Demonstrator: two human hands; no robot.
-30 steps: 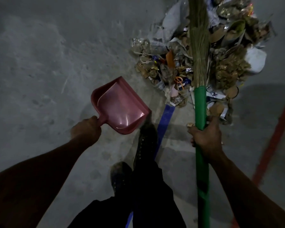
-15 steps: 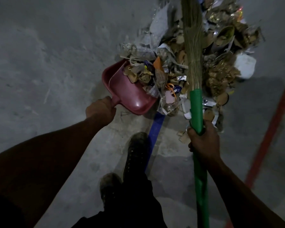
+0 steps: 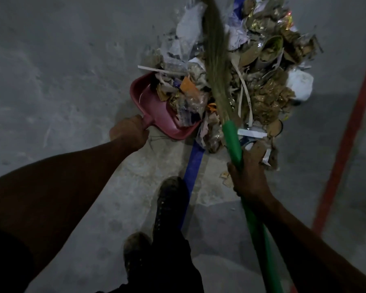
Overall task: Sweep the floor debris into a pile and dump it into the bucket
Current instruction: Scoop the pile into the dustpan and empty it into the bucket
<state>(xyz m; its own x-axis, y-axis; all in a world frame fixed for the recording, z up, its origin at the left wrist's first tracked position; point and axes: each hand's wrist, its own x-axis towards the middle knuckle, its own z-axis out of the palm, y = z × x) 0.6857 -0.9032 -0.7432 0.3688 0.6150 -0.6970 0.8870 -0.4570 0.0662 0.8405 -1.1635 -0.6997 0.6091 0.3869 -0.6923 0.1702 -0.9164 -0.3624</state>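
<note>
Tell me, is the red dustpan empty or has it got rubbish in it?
Partly filled: scraps cover the dustpan's mouth, while its back near the handle shows bare.

The dustpan is glossy pink plastic; the broom has a smooth green plastic-looking handle and dry straw-like bristles; the debris pile mixes crumpled paper, torn cardboard and shiny foil wrappers; the concrete floor looks matt, rough and dusty

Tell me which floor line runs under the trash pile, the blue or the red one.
The blue line: it passes beside the shoe and under the pile. The red line stays right of it.
</note>
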